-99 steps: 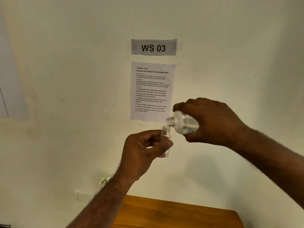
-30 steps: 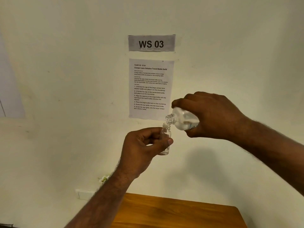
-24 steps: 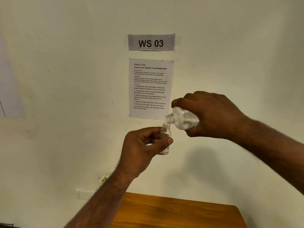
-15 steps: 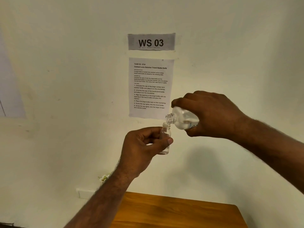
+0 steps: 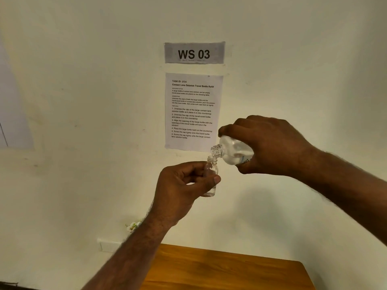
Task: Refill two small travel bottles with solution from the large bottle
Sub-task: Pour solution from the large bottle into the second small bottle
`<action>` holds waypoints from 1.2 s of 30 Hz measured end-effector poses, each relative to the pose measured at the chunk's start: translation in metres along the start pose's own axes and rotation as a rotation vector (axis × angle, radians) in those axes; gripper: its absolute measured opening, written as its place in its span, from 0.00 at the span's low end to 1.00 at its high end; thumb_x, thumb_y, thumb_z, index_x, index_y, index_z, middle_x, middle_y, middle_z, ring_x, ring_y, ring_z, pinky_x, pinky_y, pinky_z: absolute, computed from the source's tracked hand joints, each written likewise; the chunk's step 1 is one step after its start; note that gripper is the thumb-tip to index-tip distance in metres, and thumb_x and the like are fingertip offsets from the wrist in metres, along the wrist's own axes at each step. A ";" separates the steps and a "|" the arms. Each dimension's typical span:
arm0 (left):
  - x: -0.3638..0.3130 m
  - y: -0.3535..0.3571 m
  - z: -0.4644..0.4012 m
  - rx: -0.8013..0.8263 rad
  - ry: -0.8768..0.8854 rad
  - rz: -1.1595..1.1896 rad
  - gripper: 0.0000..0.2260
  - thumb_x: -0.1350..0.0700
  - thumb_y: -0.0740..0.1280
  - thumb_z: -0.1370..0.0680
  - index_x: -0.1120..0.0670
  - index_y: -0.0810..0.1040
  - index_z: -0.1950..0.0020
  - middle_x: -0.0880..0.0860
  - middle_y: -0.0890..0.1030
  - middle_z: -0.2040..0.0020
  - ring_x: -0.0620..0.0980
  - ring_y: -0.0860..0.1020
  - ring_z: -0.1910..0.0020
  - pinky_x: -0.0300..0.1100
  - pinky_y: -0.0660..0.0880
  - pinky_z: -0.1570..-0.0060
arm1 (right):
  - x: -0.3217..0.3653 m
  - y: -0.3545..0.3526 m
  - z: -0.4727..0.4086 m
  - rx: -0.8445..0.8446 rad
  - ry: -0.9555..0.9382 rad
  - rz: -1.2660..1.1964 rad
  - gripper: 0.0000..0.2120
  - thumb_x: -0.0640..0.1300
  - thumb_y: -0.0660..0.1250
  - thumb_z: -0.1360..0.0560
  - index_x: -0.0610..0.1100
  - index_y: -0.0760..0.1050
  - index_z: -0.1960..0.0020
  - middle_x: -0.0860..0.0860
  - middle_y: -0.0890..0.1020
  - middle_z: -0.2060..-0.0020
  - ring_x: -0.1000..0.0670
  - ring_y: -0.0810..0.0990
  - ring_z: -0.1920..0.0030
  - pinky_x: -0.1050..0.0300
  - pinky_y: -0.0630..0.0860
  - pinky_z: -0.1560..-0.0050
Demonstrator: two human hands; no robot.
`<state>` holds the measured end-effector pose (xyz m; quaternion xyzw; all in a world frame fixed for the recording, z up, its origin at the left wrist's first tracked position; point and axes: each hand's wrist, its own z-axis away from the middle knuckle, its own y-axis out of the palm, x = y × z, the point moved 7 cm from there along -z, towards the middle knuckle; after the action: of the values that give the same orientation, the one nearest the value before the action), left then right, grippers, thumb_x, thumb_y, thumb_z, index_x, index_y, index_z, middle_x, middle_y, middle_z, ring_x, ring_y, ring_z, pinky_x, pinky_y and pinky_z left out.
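Solution pouring, mouth to mouth.
Left hand (image 5: 180, 185) pinching travel bottle (image 5: 211, 176) upright; right hand (image 5: 270, 145) gripping large bottle (image 5: 232, 152) tilted, aligning openings against spills.

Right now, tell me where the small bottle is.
Mid-frame in the head view, the small bottle is held upright by the left hand, its mouth just under the large bottle tilted by the right hand.

Against the earliest picture, the large bottle (image 5: 235, 152) in the right hand (image 5: 270, 146) is tipped a little further, its open neck now lower and just above the mouth of the small bottle (image 5: 211, 174) pinched in the left hand (image 5: 182, 191). Both hands sit slightly lower against the paper sheet (image 5: 193, 110) on the wall. Over the last second almost nothing shifts.
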<state>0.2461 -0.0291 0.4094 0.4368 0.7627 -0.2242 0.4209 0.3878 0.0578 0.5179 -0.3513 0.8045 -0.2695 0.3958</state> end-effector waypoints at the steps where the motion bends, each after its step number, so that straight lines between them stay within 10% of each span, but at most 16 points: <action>1: 0.000 0.000 0.000 0.001 0.003 -0.012 0.13 0.52 0.77 0.34 0.52 0.87 0.50 0.52 0.88 0.59 0.54 0.87 0.57 0.50 0.85 0.60 | 0.000 0.000 0.000 -0.002 -0.004 0.001 0.36 0.58 0.74 0.39 0.59 0.67 0.32 0.59 0.79 0.49 0.49 0.78 0.52 0.56 0.75 0.62; 36: 0.000 -0.002 -0.001 -0.010 0.020 0.005 0.15 0.50 0.77 0.34 0.53 0.87 0.50 0.53 0.88 0.58 0.56 0.87 0.58 0.52 0.85 0.60 | 0.004 -0.002 -0.004 -0.019 -0.032 0.029 0.36 0.57 0.75 0.39 0.58 0.68 0.33 0.58 0.80 0.47 0.48 0.79 0.52 0.58 0.68 0.62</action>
<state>0.2438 -0.0296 0.4100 0.4391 0.7668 -0.2150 0.4159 0.3839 0.0542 0.5196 -0.3475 0.8057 -0.2505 0.4091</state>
